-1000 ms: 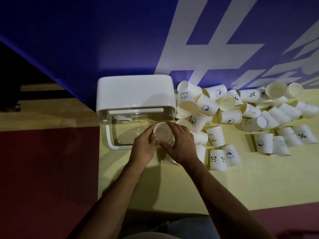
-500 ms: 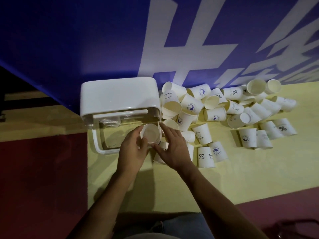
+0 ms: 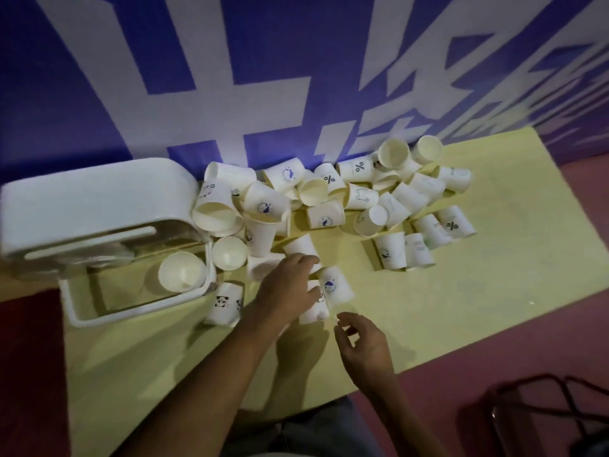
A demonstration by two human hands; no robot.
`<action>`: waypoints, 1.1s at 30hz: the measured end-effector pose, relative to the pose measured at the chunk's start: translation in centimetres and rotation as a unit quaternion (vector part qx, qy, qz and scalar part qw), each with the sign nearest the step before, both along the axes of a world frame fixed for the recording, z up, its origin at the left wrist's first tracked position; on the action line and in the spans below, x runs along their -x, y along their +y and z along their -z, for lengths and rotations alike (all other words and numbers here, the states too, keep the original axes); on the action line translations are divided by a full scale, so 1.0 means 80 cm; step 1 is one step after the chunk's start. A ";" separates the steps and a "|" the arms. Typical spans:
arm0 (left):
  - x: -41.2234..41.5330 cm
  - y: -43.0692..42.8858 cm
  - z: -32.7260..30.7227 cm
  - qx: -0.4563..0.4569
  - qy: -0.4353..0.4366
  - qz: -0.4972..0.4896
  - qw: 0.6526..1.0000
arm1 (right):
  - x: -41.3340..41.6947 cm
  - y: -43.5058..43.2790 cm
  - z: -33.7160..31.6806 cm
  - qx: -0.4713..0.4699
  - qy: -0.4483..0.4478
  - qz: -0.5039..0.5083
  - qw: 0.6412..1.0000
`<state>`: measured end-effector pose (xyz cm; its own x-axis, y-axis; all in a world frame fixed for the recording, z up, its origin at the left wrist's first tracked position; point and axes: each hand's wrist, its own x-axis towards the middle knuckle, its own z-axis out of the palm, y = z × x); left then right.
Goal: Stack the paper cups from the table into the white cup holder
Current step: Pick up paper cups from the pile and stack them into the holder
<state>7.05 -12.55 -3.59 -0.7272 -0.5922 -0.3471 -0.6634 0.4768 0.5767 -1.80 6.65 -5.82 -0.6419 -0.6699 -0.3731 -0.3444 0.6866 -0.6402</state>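
The far side is being filled by a blue banner [image 3: 82,94], which is being crossed by large white characters [image 3: 230,90]. A reddish floor [image 3: 494,341] is being shown at left and right, darker at the left. At the near right corner it is being covered by a dark, thin-barred object [image 3: 540,413], too dim to identify.

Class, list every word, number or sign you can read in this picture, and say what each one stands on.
"%": on three paper cups.
Round blue logos on other cups: too small to read.
Big white characters on the blue banner: cropped, unreadable.
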 end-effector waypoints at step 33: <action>-0.044 0.060 -0.027 -0.124 0.128 -0.288 0.941 | 0.109 -0.226 0.024 -0.113 -0.062 -0.169 0.977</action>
<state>10.58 -7.77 -1.41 -0.3881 -0.8378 -0.3841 -0.5955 -0.0902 0.7982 -10.50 -11.45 -7.73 -0.3386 -0.7269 -0.5975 -0.5045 0.6763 -0.5368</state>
